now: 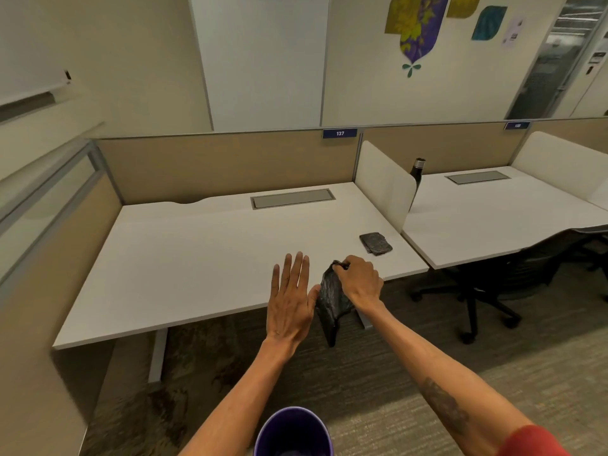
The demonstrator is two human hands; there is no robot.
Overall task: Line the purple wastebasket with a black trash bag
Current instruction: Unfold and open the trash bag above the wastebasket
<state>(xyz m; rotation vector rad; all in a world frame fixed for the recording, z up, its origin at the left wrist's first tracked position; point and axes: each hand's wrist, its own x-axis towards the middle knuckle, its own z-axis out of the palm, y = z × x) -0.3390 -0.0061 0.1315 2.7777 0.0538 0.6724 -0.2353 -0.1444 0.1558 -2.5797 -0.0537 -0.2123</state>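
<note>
presently: step in hand, unfolding. right hand (360, 281) pinched on the top of a black trash bag (332, 306), which hangs part-folded over the desk (197, 258) edge. left hand (291, 301) flat, fingers spread, holding nothing, just beside the bag. purple wastebasket (292, 432) below, unlined. second folded bag (375, 244) on desk. next move likely needs both hands to find and part the bag's mouth.

Purple wastebasket (293, 432), glossy black trash bag (332, 301), white desk (197, 258) (tan partition (223, 166) behind), red sleeve (533, 442).
</note>
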